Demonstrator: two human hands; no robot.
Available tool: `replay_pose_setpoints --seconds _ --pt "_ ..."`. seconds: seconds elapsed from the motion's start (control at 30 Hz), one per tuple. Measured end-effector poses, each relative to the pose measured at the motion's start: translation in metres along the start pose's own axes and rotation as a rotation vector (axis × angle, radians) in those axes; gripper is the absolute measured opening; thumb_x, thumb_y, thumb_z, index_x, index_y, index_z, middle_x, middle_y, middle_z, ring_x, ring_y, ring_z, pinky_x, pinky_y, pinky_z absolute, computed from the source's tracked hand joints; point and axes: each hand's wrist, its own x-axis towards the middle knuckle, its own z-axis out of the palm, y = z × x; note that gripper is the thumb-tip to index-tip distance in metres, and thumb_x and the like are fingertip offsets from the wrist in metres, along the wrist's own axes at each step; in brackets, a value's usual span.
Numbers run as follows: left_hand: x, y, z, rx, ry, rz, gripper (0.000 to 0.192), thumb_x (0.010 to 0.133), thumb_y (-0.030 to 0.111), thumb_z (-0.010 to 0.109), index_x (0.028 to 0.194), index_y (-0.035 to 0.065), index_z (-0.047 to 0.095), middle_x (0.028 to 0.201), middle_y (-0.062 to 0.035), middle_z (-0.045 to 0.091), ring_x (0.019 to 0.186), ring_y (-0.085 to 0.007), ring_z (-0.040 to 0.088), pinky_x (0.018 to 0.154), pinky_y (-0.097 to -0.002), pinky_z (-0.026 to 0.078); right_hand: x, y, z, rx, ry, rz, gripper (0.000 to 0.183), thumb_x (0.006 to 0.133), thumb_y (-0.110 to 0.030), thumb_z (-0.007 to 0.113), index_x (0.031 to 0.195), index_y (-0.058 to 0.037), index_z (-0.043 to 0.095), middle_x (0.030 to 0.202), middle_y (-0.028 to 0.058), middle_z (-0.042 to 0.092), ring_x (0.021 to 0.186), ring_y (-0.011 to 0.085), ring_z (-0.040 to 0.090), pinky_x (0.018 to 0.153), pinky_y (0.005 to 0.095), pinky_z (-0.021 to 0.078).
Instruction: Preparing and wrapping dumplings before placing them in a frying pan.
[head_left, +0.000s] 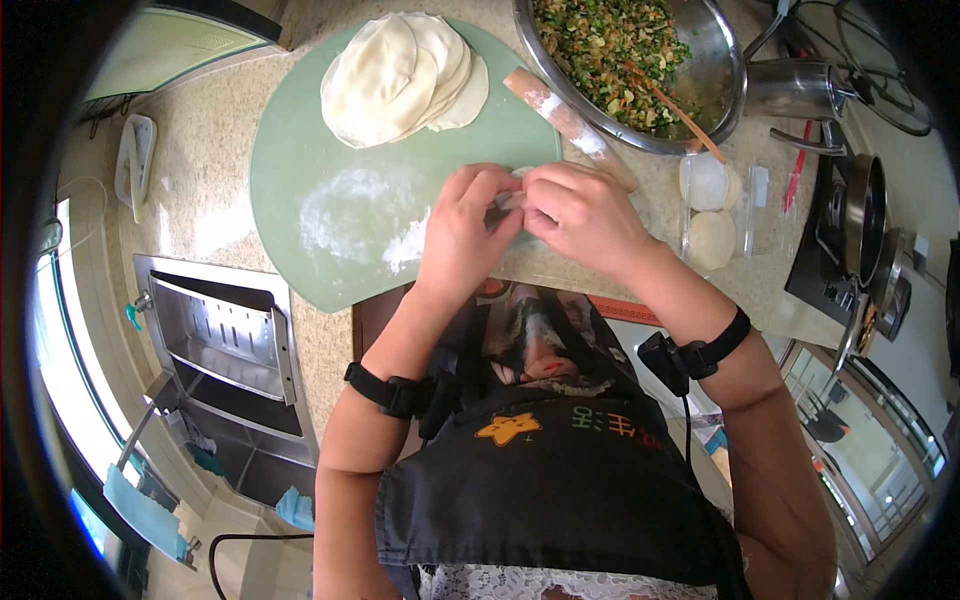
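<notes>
Both my hands meet over the right part of the green mat, pinching a small pale piece of dough (512, 199) between the fingertips. My left hand (469, 221) grips its left side with thumb and fingers. On the other side, my right hand (581, 214) has its fingers curled in on it. The fingers hide most of the dough, so its shape cannot be made out. Above my left hand lies a fanned stack of thin round dough wrappers (405, 79). Just beyond my right hand rests a floured wooden rolling pin (570, 127), slanting across the mat's edge.
White flour dusts the green mat (289, 142). A steel bowl (727, 82) of chopped vegetable filling stands at the back right, a wooden utensil (686, 120) leaning in it. Right of my hand sits a clear plastic container (742, 247) beside round dough pieces (711, 238). A steel sink (225, 337) lies left.
</notes>
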Motion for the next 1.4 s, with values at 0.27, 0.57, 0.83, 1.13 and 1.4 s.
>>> replay_pose_setpoints --seconds 0.27,0.57,0.83,1.13,1.4 --pt "-0.002 0.009 -0.008 0.181 0.025 0.147 0.024 0.078 0.007 0.076 0.101 0.0068 0.069 0.101 -0.0085 0.061 0.093 -0.0265 0.061 0.08 -0.034 0.051 -0.022 0.002 -0.012 0.351 0.122 0.353 0.015 0.081 -0.001 0.07 0.095 -0.0019 0.069 0.089 0.01 0.068 0.074 0.0225 0.069 0.066 0.032 0.0557" --pt "0.005 0.01 -0.013 0.166 -0.005 0.123 0.017 0.078 0.001 0.073 0.094 0.0047 0.071 0.093 -0.0093 0.068 0.083 -0.026 0.066 0.075 -0.0337 0.054 -0.016 -0.003 0.002 0.24 0.115 0.276 0.015 0.08 -0.005 0.069 0.094 -0.0023 0.067 0.087 0.0131 0.065 0.076 0.0331 0.064 0.068 0.0395 0.0523" --pt "0.008 0.007 -0.016 0.216 -0.056 0.144 0.014 0.079 0.0 0.071 0.092 0.004 0.07 0.092 -0.0105 0.069 0.082 -0.0272 0.066 0.074 -0.0336 0.054 -0.018 0.005 0.011 -0.041 0.007 0.093 0.015 0.076 -0.001 0.062 0.091 -0.0008 0.06 0.087 0.0122 0.058 0.087 0.0296 0.062 0.076 0.0399 0.0529" --pt "0.009 0.005 -0.002 0.17 0.054 0.226 0.009 0.08 -0.001 0.066 0.086 0.0042 0.063 0.085 -0.0092 0.066 0.076 -0.0316 0.06 0.07 -0.0384 0.05 -0.016 0.003 0.02 0.078 0.18 0.107 0.016 0.073 0.002 0.062 0.089 -0.001 0.059 0.086 0.0135 0.057 0.086 0.0325 0.061 0.075 0.0408 0.0519" --pt "0.003 0.012 -0.01 0.149 0.016 0.085 0.014 0.078 0.001 0.07 0.089 0.0066 0.063 0.089 -0.0084 0.068 0.08 -0.0281 0.064 0.07 -0.036 0.052 -0.007 -0.007 0.002 0.428 0.071 0.489 0.007 0.077 -0.006 0.068 0.083 -0.0024 0.07 0.079 0.0161 0.067 0.073 0.0343 0.065 0.065 0.0407 0.0526"
